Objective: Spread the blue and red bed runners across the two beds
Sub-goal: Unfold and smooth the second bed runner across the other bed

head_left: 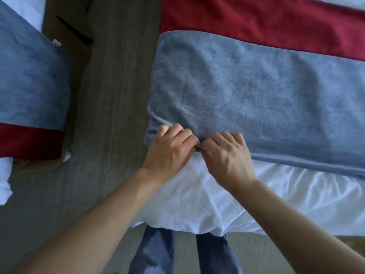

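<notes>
Grey carpet floor [110, 99] between two beds. Left hand [171, 149] and right hand [227, 155], touching, both pinch near edge of blue runner [246, 95] on white bed [207, 204]; red runner [256, 22] lies just beyond the blue one.

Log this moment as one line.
left hand: pinches blue runner near edge | right hand: same | red runner: spread beyond

A grey-brown carpet [110, 80] ran between the two beds. On it, near the top, stood a dark wooden piece [75, 30], its kind unclear. Blue trouser legs [156, 252] stood at the bottom edge. A small white tag [56, 42] showed at the left.
</notes>
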Tool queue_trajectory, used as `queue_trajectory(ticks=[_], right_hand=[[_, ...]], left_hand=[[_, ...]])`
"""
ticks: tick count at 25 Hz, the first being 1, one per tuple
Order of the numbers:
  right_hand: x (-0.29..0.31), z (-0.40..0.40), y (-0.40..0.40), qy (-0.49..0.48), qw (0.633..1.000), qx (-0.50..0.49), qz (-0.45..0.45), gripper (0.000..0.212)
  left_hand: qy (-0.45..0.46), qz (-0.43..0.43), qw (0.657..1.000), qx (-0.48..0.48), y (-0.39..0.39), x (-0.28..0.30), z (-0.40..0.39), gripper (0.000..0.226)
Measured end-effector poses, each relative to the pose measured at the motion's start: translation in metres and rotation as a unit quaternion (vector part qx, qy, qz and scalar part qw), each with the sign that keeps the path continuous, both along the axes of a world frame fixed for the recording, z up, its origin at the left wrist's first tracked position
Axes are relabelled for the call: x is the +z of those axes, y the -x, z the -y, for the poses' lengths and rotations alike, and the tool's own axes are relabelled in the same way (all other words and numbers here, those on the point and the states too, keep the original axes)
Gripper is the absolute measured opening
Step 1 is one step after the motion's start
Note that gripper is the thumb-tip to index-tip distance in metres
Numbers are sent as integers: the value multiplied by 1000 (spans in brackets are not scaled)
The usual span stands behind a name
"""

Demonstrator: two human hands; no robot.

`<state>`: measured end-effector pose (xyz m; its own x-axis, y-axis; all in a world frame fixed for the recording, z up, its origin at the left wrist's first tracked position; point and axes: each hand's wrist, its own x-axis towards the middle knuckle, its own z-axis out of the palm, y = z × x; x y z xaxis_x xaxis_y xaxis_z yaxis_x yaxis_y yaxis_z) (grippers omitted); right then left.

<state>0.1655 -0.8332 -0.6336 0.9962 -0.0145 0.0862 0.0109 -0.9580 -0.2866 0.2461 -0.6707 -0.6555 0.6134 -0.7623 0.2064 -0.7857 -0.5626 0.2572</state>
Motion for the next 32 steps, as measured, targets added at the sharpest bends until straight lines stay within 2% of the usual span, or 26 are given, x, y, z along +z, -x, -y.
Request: queue_trajectory(ticks=[8,11,13,17,22,25,29,32], right_hand=[[-5,-18,7,-25,998,-63,-6,12],[-12,-23,15,-24,998,-46,-24,11],[-16,-23,18,-25,999,-39,-18,12],[-23,-26,20,-14,999,-43,-14,12],[-26,-28,22,-7,999,-35,-14,15],[-28,-26,23,-14,999,-35,-14,16],[-26,-20,31,-45,998,-24,-40,16],[-20,14,42,-99,994,-39,-20,12]], left_hand=[[19,-36,998,-42,-27,-12,-32,10],[-7,-64,996,-65,-11,-23,-55,6],[-25,-75,996,-44,-13,-29,-64,6],[-33,-59,997,-29,-24,-31,-62,5],[-40,-94,993,-54,-7,-34,-77,10],[-63,-69,993,-67,-6,-37,-79,9],[-93,-86,992,-20,9,-31,-86,9],[-21,-102,993,49,18,-10,-53,11]])
